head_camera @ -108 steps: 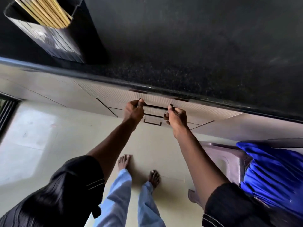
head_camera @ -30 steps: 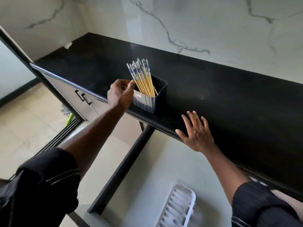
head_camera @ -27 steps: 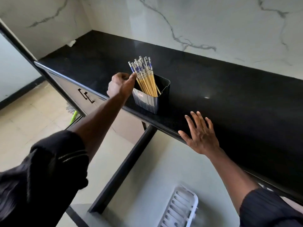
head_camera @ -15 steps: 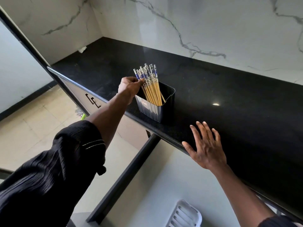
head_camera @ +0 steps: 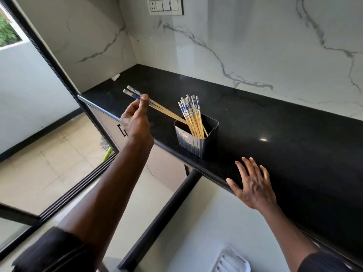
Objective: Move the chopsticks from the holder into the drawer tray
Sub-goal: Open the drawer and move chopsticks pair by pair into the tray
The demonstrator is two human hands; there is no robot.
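Observation:
A dark square holder [head_camera: 197, 137] stands near the front edge of the black counter [head_camera: 275, 122], with several yellow chopsticks with blue-and-white tops [head_camera: 191, 110] upright in it. My left hand [head_camera: 135, 118] pinches a pair of chopsticks [head_camera: 161, 109] near their patterned tops; the pair slants up to the left, its tips still at the holder's rim. My right hand [head_camera: 253, 185] rests flat, fingers spread, on the counter's front edge. Below, the pulled-out drawer [head_camera: 188, 222] holds a white slotted tray [head_camera: 231, 263] at the bottom of the view.
A marble wall with a switch plate [head_camera: 166, 5] backs the counter. A dark door frame [head_camera: 49, 61] runs down the left side, beside tiled floor [head_camera: 39, 167]. The drawer's dark side rail [head_camera: 163, 216] lies between my arms.
My left hand has closed on two chopsticks and drawn them up and to the left out of the bundle. My right hand has stayed on the counter edge.

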